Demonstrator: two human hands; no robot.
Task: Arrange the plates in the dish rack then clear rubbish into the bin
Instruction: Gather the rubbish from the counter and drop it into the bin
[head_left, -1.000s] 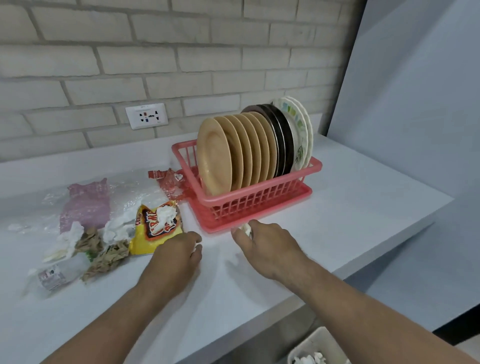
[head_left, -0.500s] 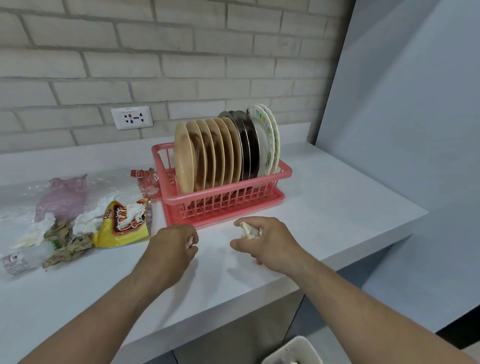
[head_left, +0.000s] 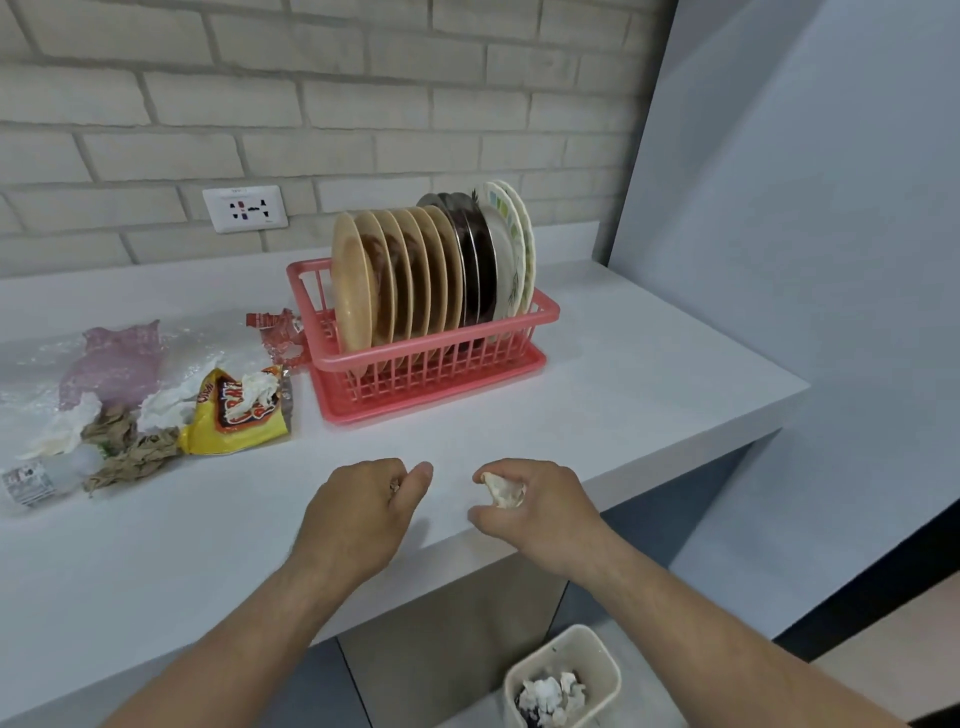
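A pink dish rack (head_left: 431, 358) on the white counter (head_left: 649, 374) holds several plates (head_left: 410, 275) standing on edge: beige ones, dark ones and white patterned ones. My right hand (head_left: 535, 504) hovers at the counter's front edge, shut on a crumpled white tissue (head_left: 501, 488). Beside it my left hand (head_left: 358, 512) is closed on a small scrap that barely shows between the fingers. On the floor below stands a white bin (head_left: 563, 675) with white and dark rubbish in it. A yellow snack bag (head_left: 234, 415) lies in the litter at left.
The litter left of the rack includes crumpled brown paper (head_left: 130, 452), white tissues (head_left: 166, 405), a pink bag (head_left: 114, 358), a red wrapper (head_left: 278, 332) and a plastic bottle (head_left: 36, 480). A brick wall with a socket (head_left: 244, 208) is behind. A grey wall bounds the counter's right end.
Both hands have drawn back from the rack toward the counter's front edge, each closed on a scrap. The view has tilted down, and more of the bin shows.
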